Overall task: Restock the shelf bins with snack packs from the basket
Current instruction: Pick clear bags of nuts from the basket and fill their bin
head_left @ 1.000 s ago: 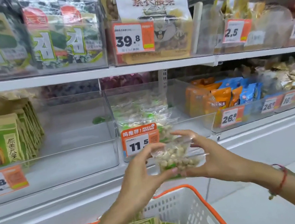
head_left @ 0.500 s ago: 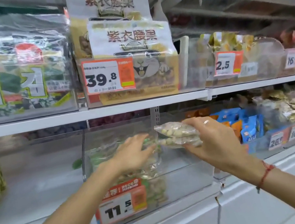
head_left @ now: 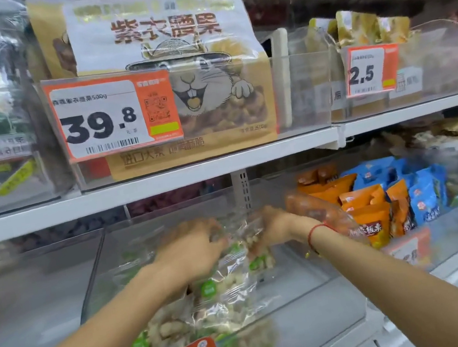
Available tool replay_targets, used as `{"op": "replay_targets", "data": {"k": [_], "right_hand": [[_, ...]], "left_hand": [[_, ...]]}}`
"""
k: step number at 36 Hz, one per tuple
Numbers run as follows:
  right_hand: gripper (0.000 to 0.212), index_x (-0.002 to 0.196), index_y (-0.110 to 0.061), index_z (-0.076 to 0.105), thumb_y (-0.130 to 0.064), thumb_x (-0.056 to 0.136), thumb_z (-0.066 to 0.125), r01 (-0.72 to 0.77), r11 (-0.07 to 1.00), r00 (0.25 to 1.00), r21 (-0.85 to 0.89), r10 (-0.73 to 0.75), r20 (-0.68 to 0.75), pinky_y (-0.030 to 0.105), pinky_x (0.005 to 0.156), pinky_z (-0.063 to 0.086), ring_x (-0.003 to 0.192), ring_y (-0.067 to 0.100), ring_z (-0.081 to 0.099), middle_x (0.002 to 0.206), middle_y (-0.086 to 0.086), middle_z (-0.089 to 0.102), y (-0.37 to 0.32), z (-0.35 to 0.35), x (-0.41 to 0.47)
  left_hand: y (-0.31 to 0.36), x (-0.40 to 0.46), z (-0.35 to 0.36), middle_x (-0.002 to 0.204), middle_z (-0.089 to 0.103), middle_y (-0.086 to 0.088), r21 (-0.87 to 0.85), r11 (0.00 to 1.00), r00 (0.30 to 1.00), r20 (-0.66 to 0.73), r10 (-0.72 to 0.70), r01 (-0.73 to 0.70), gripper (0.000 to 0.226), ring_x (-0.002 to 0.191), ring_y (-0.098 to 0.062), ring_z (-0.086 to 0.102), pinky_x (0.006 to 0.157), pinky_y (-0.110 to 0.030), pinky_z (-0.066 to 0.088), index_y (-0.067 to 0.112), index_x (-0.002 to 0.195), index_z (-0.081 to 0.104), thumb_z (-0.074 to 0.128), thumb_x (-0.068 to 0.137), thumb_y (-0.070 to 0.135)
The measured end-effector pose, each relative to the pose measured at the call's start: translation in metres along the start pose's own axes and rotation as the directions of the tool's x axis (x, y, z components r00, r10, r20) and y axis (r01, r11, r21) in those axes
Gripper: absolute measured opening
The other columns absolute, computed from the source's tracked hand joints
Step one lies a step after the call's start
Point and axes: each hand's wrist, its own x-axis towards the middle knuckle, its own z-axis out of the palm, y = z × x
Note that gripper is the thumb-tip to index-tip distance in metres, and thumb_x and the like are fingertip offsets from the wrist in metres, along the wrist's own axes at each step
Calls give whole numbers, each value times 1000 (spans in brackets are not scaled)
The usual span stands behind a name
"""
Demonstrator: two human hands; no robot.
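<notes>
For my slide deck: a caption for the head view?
Both hands settle clear nut packs inside the transparent shelf bin.

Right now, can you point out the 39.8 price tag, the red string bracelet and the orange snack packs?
39.8 price tag (head_left: 102, 120): head view, on the big black digits.
Red string bracelet (head_left: 313, 232): head view, on the cord across the right wrist.
Orange snack packs (head_left: 372, 220): head view, on the front pack's face.

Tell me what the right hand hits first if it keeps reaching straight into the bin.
Probably the clear nut packs its fingers already reach; behind them the bin looks free, though blur hides depth.
</notes>
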Motion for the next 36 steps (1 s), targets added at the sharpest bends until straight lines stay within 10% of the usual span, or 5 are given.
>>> {"op": "replay_targets", "data": {"k": [12,16,24,36], "right_hand": [[85,136,-23,43,-31,64,87,64,998,960,-29,-69,-271,35,97,47,117,27,56,133,5,54,16,11,9],[103,147,-26,22,-27,67,85,114,989,944,-98,-139,-301,42,104,42,127,32,46,142,9,40,14,13,6],[91,143,-18,30,-17,70,83,163,969,977,-185,-184,-107,32,91,45,118,30,53,133,11,49,10,18,5],[81,138,-20,33,-25,72,81,134,910,945,-393,-236,-225,42,89,47,113,36,56,134,10,41,6,22,-2]], "left_hand": [[30,71,13,130,56,2,143,985,967,220,-127,97,75,106,-19,60,90,-34,53,24,142,39,72,76,34],[34,69,20,125,59,4,297,952,990,91,-107,76,69,105,-17,60,87,-30,52,26,138,43,73,77,39],[33,56,9,114,64,2,284,957,984,141,-106,63,43,98,-17,61,83,-29,51,21,125,55,63,84,27],[24,56,21,124,57,8,107,988,990,66,-122,115,50,113,-16,55,90,-30,47,34,127,49,66,82,22]]}}
